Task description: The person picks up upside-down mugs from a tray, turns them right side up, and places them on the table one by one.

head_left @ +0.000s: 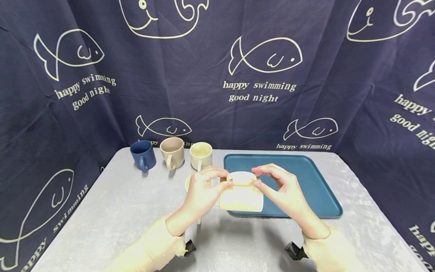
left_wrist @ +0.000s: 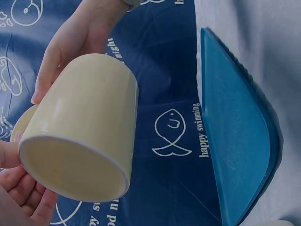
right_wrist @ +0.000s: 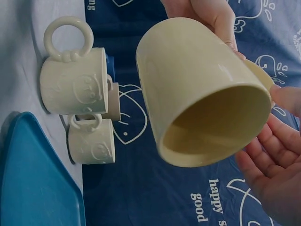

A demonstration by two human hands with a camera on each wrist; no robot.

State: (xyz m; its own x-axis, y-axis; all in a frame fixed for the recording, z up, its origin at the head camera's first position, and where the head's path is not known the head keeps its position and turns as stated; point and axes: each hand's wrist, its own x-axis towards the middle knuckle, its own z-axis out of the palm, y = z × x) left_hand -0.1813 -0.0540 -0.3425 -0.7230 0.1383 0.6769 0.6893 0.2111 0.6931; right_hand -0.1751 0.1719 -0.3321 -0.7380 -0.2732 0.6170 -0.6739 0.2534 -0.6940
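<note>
A pale yellow mug [head_left: 241, 199] is held above the table in both hands, lying on its side with its handle [head_left: 242, 178] uppermost. My left hand [head_left: 202, 189] pinches one end of the handle between thumb and fingers. On the other end, the thumb and fingers of my right hand [head_left: 286, 192] do the same. The wrist views show the smooth wall of the mug [left_wrist: 89, 101] and its open mouth, with nothing seen inside. Part of the handle is hidden behind the mug there.
At the back left stand a blue mug [head_left: 144, 155], a beige mug [head_left: 173, 153] and a cream mug [head_left: 201, 155]. Another cream mug [right_wrist: 75, 87], embossed and ring-handled, is partly behind my left hand in the head view. A blue-green tray [head_left: 306, 189] lies on the right.
</note>
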